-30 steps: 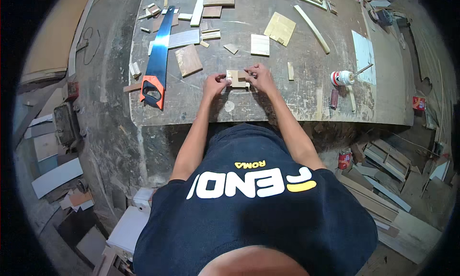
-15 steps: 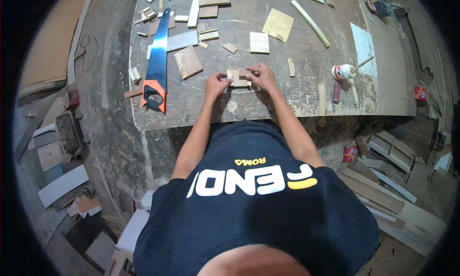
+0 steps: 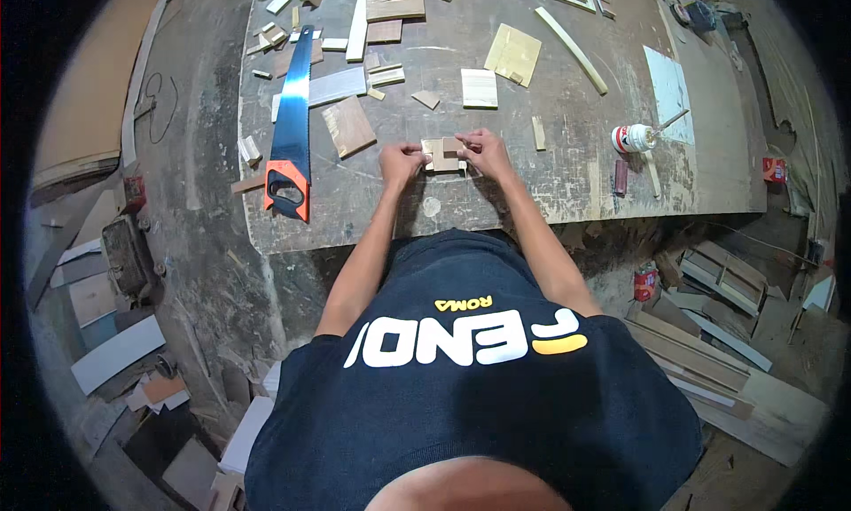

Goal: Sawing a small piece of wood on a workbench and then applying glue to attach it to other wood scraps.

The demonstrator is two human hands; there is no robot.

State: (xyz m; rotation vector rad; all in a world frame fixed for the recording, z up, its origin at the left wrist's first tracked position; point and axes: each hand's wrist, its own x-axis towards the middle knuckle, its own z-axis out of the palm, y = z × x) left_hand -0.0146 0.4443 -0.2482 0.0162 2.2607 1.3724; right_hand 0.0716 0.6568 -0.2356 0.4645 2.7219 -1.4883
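Fingers of my left hand (image 3: pixel 401 161) and right hand (image 3: pixel 484 150) pinch a small wood block (image 3: pixel 443 154) from both sides, on the worktop (image 3: pixel 550 192) right of the saw (image 3: pixel 291 130). Uneven pressure could skew its pieces, I judge.

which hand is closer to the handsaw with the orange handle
Left. The left hand is just to the right of the handsaw, holding the small wooden piece. The right hand is farther right, beyond that piece.
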